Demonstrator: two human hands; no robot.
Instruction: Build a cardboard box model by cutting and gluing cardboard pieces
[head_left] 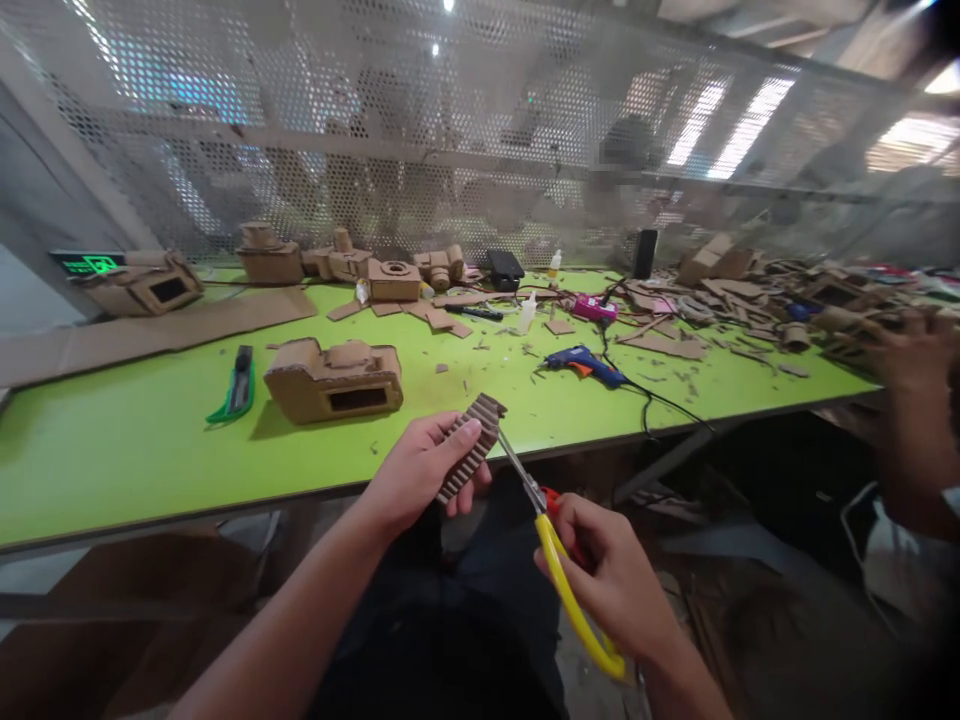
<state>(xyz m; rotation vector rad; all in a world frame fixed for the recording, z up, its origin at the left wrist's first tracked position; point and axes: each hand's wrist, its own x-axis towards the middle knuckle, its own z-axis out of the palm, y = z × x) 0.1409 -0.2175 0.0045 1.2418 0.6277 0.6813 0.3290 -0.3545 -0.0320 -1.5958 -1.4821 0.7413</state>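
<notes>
My left hand [424, 465] pinches a strip of corrugated cardboard [472, 445], its ridges facing up, above the table's front edge. In my right hand [607, 565] are scissors [555, 560] with one yellow and one red handle. Their blades point up and left and meet the right edge of the strip; whether they are parted there I cannot make out. Beyond my left hand, a camera-shaped cardboard model [337, 380] with a rectangular opening stands on the green table [172, 460]. A green utility knife [236, 385] lies to its left.
A blue glue gun [585, 365] with a trailing cord lies right of centre. Behind it are a small glue bottle [527, 313] and a pink device [594, 307]. More cardboard models [394, 280] line the back; scraps [667, 345] pile up rightward. Another person's hand [919, 350] is at far right.
</notes>
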